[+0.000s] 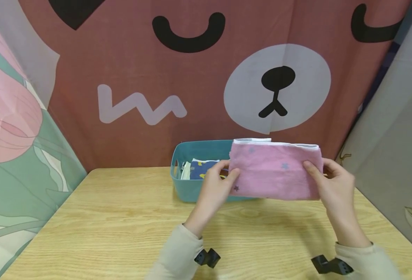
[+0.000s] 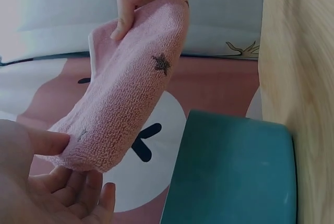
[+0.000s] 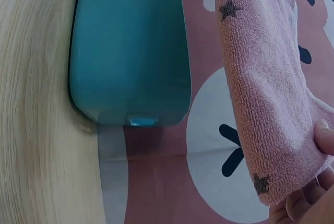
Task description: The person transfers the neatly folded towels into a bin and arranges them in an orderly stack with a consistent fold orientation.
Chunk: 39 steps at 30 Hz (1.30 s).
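Observation:
A folded pink towel (image 1: 276, 171) with grey stars and a white edge is held up in the air between both hands. My left hand (image 1: 216, 182) pinches its left end, thumb in front and fingers behind. The right hand (image 1: 337, 190) grips the opposite end in the same manner. In the left wrist view the terry towel (image 2: 125, 83) slants between the two hands, its folded edge rounded. Behind and partly hidden by it stands a teal basket (image 1: 191, 191) on the table. Inside the basket lie a folded blue cloth with yellow shapes (image 1: 199, 169) and a pale cloth (image 1: 186, 172).
The wooden table (image 1: 104, 225) reaches back to a hanging curtain (image 1: 139, 144) printed with a bear face. A floral curtain (image 1: 13, 136) hangs at the left and a pale one (image 1: 398, 136) at the right. The basket has a handle slot in its end.

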### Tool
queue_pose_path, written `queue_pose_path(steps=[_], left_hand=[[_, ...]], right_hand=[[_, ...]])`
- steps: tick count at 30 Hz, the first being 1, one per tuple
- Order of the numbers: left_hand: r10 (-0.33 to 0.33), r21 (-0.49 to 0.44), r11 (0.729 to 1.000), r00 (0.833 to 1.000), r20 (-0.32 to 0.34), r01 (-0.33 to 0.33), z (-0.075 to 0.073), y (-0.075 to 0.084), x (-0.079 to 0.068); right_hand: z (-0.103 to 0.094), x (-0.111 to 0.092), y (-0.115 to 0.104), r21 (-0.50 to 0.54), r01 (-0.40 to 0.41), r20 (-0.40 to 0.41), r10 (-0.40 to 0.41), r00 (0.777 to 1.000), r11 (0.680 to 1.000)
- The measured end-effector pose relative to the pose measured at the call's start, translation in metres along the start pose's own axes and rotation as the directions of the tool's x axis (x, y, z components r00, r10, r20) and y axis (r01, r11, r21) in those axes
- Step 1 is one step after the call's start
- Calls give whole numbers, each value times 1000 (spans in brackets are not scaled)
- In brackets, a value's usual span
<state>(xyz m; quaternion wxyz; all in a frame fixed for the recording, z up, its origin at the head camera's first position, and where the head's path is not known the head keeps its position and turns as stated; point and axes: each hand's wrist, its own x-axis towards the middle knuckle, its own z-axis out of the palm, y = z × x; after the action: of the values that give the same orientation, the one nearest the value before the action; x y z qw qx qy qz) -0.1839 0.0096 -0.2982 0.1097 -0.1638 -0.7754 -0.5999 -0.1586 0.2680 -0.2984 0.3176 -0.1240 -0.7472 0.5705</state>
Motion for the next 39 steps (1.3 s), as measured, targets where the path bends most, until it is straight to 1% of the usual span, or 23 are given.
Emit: queue_pose_path(steps=[4, 10, 15, 22, 28, 34, 39], left_hand=[[-1, 1, 1000, 1000, -19, 1, -9, -2, -3], [8, -16, 1000, 997, -72, -9, -23, -6, -6], [3, -36, 999, 996, -89, -7, -34, -11, -8], [9, -1, 1000, 994, -107, -9, -46, -17, -10], [12, 5, 1000, 992, -127, -11, -55, -22, -13], [8, 8, 1000, 988, -152, -7, -62, -28, -11], [-12, -4, 1000, 985, -175, 12, -70, -28, -10]], right_hand=[[9, -4, -3, -17, 35, 22, -35, 999, 999], [24, -7, -8, -13, 106, 40, -105, 994, 994], [34, -11, -9, 5, 115, 56, -115, 992, 993], [48, -15, -11, 44, 112, 85, -116, 990, 993], [59, -20, -13, 66, 145, 105, -151, 983, 987], [71, -21, -15, 91, 166, 114, -176, 978, 982], [80, -22, -17, 104, 161, 122, -173, 977, 981]])
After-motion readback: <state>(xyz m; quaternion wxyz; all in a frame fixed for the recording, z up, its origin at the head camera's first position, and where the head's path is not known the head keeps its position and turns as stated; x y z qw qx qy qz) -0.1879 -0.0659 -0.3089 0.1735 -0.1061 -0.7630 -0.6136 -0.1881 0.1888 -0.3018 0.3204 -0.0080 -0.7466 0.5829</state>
